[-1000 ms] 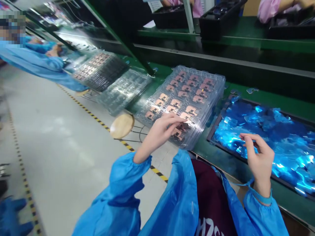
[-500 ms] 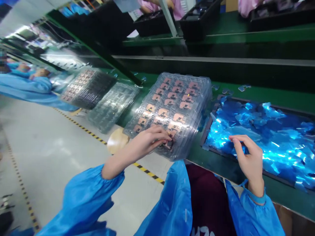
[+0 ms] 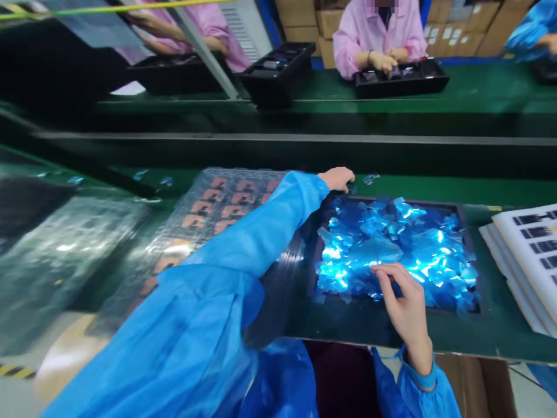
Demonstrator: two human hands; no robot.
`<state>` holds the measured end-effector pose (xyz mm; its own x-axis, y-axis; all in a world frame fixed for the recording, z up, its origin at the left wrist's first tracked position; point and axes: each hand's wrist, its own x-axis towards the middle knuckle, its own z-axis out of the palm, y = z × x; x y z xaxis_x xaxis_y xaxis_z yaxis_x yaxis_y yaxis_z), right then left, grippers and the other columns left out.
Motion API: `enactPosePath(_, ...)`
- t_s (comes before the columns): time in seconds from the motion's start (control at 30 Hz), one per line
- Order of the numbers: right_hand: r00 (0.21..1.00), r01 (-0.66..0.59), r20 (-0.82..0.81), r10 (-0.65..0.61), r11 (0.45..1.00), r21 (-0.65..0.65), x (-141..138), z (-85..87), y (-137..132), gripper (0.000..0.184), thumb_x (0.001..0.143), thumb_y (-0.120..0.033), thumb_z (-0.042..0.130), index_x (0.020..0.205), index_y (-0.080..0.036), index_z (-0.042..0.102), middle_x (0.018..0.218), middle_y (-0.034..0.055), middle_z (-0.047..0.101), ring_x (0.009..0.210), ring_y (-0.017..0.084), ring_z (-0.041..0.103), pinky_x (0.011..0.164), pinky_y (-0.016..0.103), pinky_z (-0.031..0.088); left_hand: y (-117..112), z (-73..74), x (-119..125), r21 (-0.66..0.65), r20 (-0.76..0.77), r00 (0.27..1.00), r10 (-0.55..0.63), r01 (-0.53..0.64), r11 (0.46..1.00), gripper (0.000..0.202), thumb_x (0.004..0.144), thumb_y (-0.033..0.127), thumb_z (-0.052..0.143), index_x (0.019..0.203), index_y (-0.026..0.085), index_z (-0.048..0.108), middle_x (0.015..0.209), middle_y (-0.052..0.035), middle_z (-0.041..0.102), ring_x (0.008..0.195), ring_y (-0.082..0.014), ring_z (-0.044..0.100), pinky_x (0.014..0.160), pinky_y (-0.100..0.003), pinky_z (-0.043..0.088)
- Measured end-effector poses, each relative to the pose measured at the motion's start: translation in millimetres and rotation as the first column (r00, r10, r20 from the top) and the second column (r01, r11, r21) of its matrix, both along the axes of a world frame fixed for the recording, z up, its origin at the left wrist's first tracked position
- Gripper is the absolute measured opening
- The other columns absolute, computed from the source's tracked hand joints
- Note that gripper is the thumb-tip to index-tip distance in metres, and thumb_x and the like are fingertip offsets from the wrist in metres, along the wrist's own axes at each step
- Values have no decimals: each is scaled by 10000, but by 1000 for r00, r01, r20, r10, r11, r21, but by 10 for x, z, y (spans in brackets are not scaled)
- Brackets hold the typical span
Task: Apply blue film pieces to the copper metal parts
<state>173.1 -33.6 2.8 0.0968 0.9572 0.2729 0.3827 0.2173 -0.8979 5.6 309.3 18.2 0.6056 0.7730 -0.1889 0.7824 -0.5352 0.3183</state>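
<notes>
Near the table's (image 3: 513,345) far edge, the left hand (image 3: 338,179), grip unclear, reaches beside a part (image 3: 371,179); the right hand (image 3: 404,299), fingertips together, hovers over blue film (image 3: 369,249).

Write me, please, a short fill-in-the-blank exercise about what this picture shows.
The right hand is at a heap of shiny film coloured ____.
The left hand reaches ____ across the bench than the right hand.
A stack of white panels lies by the picture's ____ edge.
Straight across from the right hand, the co-worker wears ____.

blue; farther; right; pink
</notes>
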Motion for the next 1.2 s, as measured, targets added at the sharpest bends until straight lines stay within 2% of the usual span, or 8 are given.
enactPosePath(0.13, 997, 77, -6, -77, 997, -2, 92, -23, -11, 178, 1118, -254, 612, 1066, -273, 782, 1020, 27, 815, 967, 210, 755, 853, 338, 573, 87, -168, 33, -51, 7, 998, 60, -60, 997, 275, 626, 54, 869, 854, 156, 754, 889, -53, 743, 905, -235, 692, 864, -292, 532)
enactPosePath(0.3, 996, 71, -47, -71, 997, 10, 71, 9, 88, 186, 1110, -265, 608, 1075, -277, 790, 1034, 39, 812, 974, 215, 757, 827, 342, 592, -90, 130, -70, -101, 138, 974, 182, -169, 980, 111, 817, 168, 798, 910, 140, 744, 893, -79, 771, 832, -212, 720, 799, -303, 561)
enactPosePath(0.5, 930, 215, -285, -232, 972, -90, -137, 164, 336, 391, 1033, -354, 687, 1404, -235, 647, 1238, 110, 770, 941, 201, 752, 734, 317, 636, -1392, 619, -161, -544, 546, 759, 355, -2, 839, 292, 848, 386, 853, 972, 137, 766, 890, -115, 795, 800, -231, 752, 719, -323, 595)
enactPosePath(0.6, 903, 174, -376, -209, 977, -125, -201, 194, 417, 340, 967, -415, 766, 1241, -231, 687, 1107, 72, 774, 856, 188, 743, 689, 296, 636, -2029, 719, -167, -554, 571, 717, 400, -24, 832, 259, 812, 375, 874, 919, 158, 780, 808, -64, 765, 755, -210, 727, 706, -309, 593)
enactPosePath(0.7, 901, 128, -395, -179, 980, -153, -205, 185, 376, 238, 962, -454, 765, 1021, -229, 713, 949, 38, 765, 805, 195, 743, 680, 301, 638, -2375, 708, -171, -527, 603, 668, 438, -79, 846, 217, 832, 361, 848, 937, 175, 808, 831, -52, 773, 787, -216, 738, 730, -305, 608)
enactPosePath(0.9, 927, 73, -361, -104, 992, -99, -161, 136, 206, 226, 1053, -436, 665, 1005, -235, 755, 885, 28, 787, 804, 217, 778, 768, 342, 660, -2610, 663, -237, -428, 630, 650, 425, -165, 888, 195, 862, 372, 854, 947, 197, 844, 932, -60, 813, 866, -247, 770, 822, -330, 638)
enactPosePath(1.03, 969, 81, -232, -88, 996, -41, -179, 159, 186, 307, 1126, -431, 532, 1077, -236, 764, 995, 59, 799, 881, 219, 771, 744, 343, 654, -2700, 612, -288, -466, 614, 607, 505, -237, 852, 248, 838, 384, 891, 984, 188, 848, 919, -64, 814, 860, -250, 772, 812, -332, 638)
enactPosePath(1.2, 974, 214, 35, -225, 955, 203, -276, 219, 178, 184, 1069, -338, 680, 1199, -265, 788, 1158, 108, 756, 1066, 275, 715, 843, 433, 638, -2793, 571, -300, -576, 605, 525, 599, -231, 784, 405, 803, 383, 932, 1143, 187, 832, 848, -53, 801, 787, -241, 772, 786, -337, 645)
